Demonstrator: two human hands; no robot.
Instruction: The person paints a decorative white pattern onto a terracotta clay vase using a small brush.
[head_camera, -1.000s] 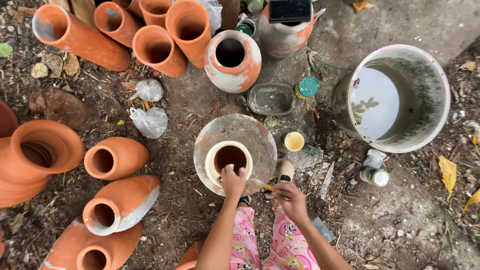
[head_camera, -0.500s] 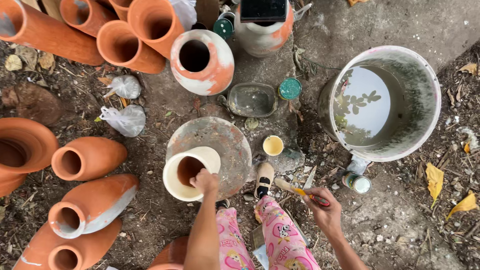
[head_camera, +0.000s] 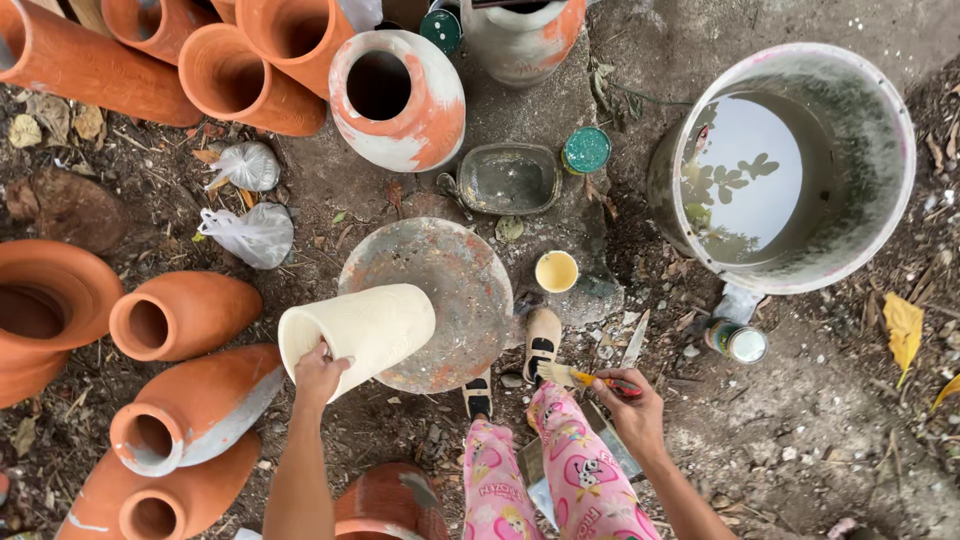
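We hold a cream-painted clay pot (head_camera: 362, 330) tipped on its side across the edge of a round, paint-crusted turntable (head_camera: 450, 290), its mouth turned to the left. Our left hand (head_camera: 320, 375) closes over the pot's rim, fingers curled tight on it. Our right hand (head_camera: 632, 410) is wrapped shut around a small paintbrush (head_camera: 585, 378) with pale bristles, held well apart from the pot above the dirt ground (head_camera: 800, 420).

Just beyond the turntable sit a small cup of yellow paint (head_camera: 556, 271), a grimy metal tray (head_camera: 508, 180) and a green lid (head_camera: 586, 150). A big white bucket (head_camera: 880, 200) holds water that mirrors leaves. Smooth, bare terracotta pots (head_camera: 185, 315) lie on their sides at left; several are cut off by the frame edge.
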